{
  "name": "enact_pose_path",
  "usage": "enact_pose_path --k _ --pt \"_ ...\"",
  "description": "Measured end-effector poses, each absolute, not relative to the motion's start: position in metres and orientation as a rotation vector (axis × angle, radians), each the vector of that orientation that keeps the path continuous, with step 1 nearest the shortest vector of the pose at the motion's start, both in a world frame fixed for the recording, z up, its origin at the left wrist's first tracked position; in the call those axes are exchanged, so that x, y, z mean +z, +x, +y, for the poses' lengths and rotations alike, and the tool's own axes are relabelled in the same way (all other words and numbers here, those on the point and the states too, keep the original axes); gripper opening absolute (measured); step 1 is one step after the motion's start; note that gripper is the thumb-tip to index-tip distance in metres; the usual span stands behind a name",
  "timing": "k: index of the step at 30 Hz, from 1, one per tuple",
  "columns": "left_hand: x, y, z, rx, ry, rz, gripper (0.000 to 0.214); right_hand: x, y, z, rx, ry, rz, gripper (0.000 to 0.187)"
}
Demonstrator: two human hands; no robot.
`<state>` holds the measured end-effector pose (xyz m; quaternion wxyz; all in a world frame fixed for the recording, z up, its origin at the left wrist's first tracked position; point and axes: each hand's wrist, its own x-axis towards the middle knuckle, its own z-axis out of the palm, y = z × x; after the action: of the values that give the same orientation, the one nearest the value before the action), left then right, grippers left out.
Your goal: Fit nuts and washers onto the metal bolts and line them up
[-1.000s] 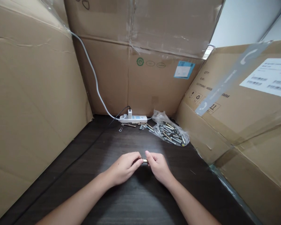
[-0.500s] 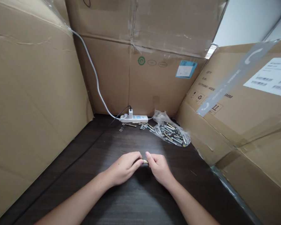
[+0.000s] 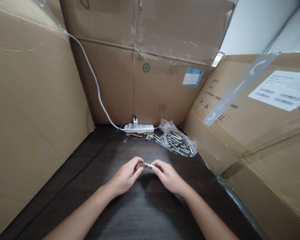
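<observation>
Near the middle of the frame, just below center, the person's right hand pinches a small metal bolt between thumb and fingers. The bolt lies nearly level above the bench, its thicker end pointing toward the left of the frame. The left hand curls in from the other side, thumb and forefinger a narrow gap apart, the fingertips right at that thicker end; from here I can't tell whether they touch it.

Beyond the hands, right of center, I see a clear plastic bag full of metal bolts, lying on the dark bench. Just left of it are a few loose pieces, a long bolt and some washers among them. Behind these sits a white power strip with a white plug standing up in it. A black cable slants from the plug to the lower left, and a white cable climbs to the upper left. Cardboard walls the bench in: a left box, a back box and a taped right box.
</observation>
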<state>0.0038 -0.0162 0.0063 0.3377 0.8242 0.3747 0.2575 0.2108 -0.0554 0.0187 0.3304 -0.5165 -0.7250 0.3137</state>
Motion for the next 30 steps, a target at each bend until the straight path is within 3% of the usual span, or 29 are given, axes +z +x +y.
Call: enact_pose_path --k 2,6,8,19,30 --pt "0.006 0.002 -0.014 0.661 2.133 1.027 0.024 0.024 0.236 -0.039 0.62 -1.453 -1.909 0.024" --pt "0.009 0.0 -0.012 0.608 2.148 1.041 0.021 0.026 0.297 0.012 -0.097 -1.899 -1.819 0.023" --pt "0.011 -0.001 -0.013 0.588 2.153 1.037 0.019 0.024 0.317 0.036 -0.187 -1.979 -1.772 0.025" --pt "0.012 -0.003 -0.013 0.575 2.272 0.96 0.021 0.023 0.319 0.07 -0.327 -2.104 -1.756 0.027" --pt "0.012 -0.005 -0.013 0.559 2.354 0.962 0.021 0.006 0.157 0.112 -0.066 -1.595 -2.256 0.028"
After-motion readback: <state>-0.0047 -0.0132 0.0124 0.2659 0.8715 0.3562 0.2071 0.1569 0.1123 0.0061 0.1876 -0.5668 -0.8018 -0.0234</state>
